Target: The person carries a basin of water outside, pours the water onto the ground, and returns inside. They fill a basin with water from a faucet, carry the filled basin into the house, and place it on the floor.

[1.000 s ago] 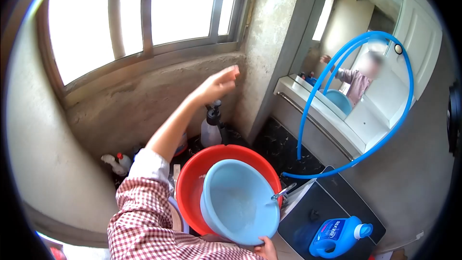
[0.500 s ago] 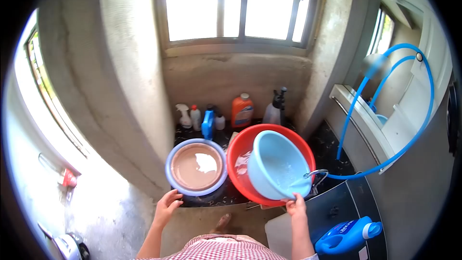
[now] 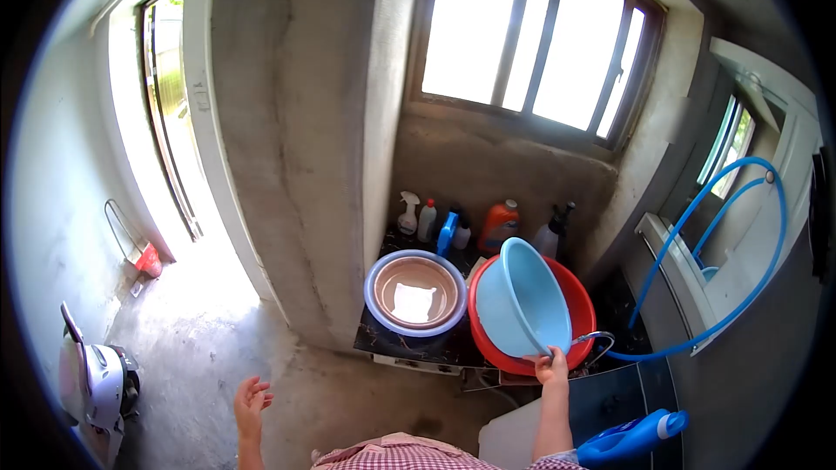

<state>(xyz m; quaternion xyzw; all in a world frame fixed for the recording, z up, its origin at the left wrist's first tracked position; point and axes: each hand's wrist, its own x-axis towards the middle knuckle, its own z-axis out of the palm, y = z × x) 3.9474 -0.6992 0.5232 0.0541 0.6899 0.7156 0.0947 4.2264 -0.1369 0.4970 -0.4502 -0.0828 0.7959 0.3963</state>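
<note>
My right hand (image 3: 551,367) grips the near rim of a light blue basin (image 3: 509,309). The basin is tilted, its mouth facing right, and rests over or in the larger red basin (image 3: 585,300); whether they touch underneath is hidden. A metal faucet (image 3: 596,338) curves beside its lower rim. My left hand (image 3: 252,396) hangs free over the floor at the lower left, fingers apart, holding nothing. To the left of the red basin, a periwinkle basin (image 3: 380,312) stands on the black counter with a brown basin (image 3: 440,277) in it, a bright reflection inside.
Several bottles, including an orange one (image 3: 499,224) and a white spray bottle (image 3: 407,213), line the back wall. A blue hose (image 3: 778,235) loops at the right. A blue detergent jug (image 3: 631,439) stands lower right. A red dustpan (image 3: 149,259) lies near the doorway.
My view has turned left. The light blue basin has been tipped up more steeply by my right hand. My left hand has moved away from the periwinkle basin, out over the floor.
</note>
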